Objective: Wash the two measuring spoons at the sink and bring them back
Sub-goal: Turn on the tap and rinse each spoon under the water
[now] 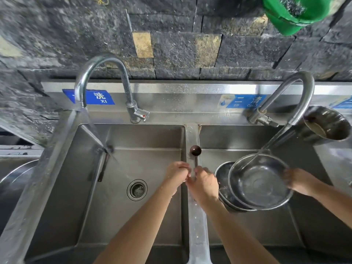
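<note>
The spoon (195,150) lies along the divider (192,133) between the two basins, its dark round bowl pointing away from me and its thin handle running back into my hands. My right fingers (199,169) are curled round the near end of that handle and grasp it. My left fingers (183,166) are clenched too, pressed against the right ones just beside the handle, but I cannot tell whether they grip the spoon, something else, or nothing. Both hands sit over the divider, well short of either stream of water.

The left tap (103,59) is running; its stream hits the far left side of the left basin (152,138), away from the drain (137,189).

The right tap (300,82) is running as well, straight into a steel bowl (261,182) that another person's hand (297,180) holds tilted by its right rim. A darker pot (223,180) sits just behind and under that bowl, touching my right wrist. A steel cup (328,123) lies tipped at the far right of the sink, and something green (294,15) hangs above it against the stone wall (57,35).
</note>
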A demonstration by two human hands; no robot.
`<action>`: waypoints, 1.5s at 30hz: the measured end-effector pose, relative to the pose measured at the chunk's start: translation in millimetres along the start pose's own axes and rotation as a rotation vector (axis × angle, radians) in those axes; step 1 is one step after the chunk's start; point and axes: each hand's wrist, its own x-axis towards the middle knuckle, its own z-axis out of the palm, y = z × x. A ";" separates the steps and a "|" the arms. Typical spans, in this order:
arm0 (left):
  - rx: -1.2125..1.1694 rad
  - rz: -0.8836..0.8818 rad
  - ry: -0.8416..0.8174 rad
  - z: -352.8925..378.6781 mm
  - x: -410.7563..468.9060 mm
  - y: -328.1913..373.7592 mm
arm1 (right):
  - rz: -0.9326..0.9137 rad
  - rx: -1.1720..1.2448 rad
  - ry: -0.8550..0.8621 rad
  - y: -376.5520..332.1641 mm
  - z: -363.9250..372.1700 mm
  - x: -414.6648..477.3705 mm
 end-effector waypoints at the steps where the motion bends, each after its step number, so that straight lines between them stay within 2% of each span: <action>1: 0.003 0.013 0.005 -3.7 -0.4 0.5 | -0.011 0.014 0.009 -4.8 0.4 -0.7; 10: -0.017 0.087 0.037 -71.4 -6.2 -11.5 | -0.156 0.072 -0.048 -59.2 28.2 -13.5; 14: -0.060 0.065 0.092 -117.0 1.4 -24.0 | -0.147 0.131 -0.129 -94.3 54.9 -16.2; 21: -0.130 0.012 0.167 -208.2 18.7 -51.0 | 0.050 0.322 -0.258 -168.7 109.9 -7.7; 27: -0.121 -0.018 0.236 -283.5 48.5 -81.3 | 0.389 0.712 -0.321 -220.8 164.9 12.8; 32: -0.024 -0.048 0.306 -324.8 83.5 -102.9 | 0.643 1.007 -0.343 -248.8 202.1 46.6; 38: 0.076 -0.023 0.273 -340.7 143.6 -121.7 | 0.735 1.000 -0.410 -257.6 257.2 101.0; 41: 0.232 0.022 0.261 -339.3 180.7 -134.0 | 0.642 0.915 -0.514 -249.4 293.7 130.5; 45: 0.404 0.080 0.279 -336.5 231.0 -154.1 | 0.479 0.823 -0.505 -235.8 342.2 157.9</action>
